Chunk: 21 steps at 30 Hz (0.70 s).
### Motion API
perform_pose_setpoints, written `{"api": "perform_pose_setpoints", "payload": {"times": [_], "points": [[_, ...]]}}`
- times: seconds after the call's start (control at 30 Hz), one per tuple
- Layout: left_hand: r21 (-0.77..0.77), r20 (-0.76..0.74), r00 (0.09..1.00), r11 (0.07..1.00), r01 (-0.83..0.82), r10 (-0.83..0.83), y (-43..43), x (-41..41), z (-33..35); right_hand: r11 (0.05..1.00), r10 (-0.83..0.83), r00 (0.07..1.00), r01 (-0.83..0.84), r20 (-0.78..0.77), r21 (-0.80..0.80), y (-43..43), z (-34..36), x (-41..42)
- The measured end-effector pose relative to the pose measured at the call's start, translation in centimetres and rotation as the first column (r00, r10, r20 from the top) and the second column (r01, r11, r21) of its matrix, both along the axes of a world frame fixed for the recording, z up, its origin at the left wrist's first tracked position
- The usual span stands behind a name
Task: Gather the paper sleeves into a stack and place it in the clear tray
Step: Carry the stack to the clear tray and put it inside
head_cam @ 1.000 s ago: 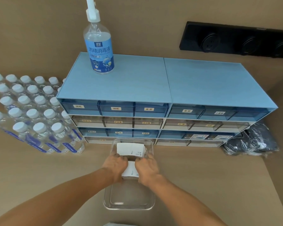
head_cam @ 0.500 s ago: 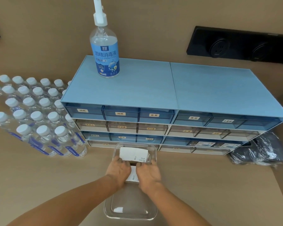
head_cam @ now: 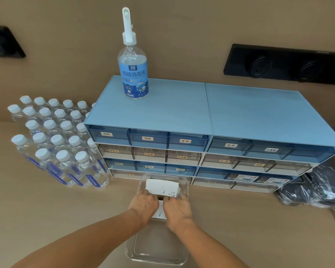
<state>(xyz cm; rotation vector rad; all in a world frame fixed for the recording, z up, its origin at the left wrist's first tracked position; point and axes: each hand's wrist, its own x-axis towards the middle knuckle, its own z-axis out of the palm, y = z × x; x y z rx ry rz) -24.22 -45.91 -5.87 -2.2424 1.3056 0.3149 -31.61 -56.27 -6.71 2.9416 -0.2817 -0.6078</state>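
Head view: left hand (head_cam: 143, 205) and right hand (head_cam: 177, 208) curl closed on paper sleeves (head_cam: 161, 187), inside clear tray (head_cam: 184, 254). Stack lies just beyond fingertips, long axis crosswise; both hands equally near.

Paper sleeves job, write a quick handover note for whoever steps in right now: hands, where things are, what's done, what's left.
Left hand: fingers closed on the left edge of the white paper sleeve stack.
Right hand: pinching the stack's right edge.
White paper sleeve stack: at the far end of the clear plastic tray; more white sleeves show under the hands, mostly hidden.
Done: a stack is inside the tray.
Left: square up all sleeves into one pile, then let go.
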Motion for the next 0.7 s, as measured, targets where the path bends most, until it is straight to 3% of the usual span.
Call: {"api": "perform_pose_setpoints", "payload": {"times": [0.7], "points": [[0.014, 0.026, 1.000, 1.000, -0.007, 0.006, 0.2, -0.5, 0.4, 0.994, -0.053, 0.998, 0.057, -0.043, 0.098, 0.2, 1.7, -0.1]]}}
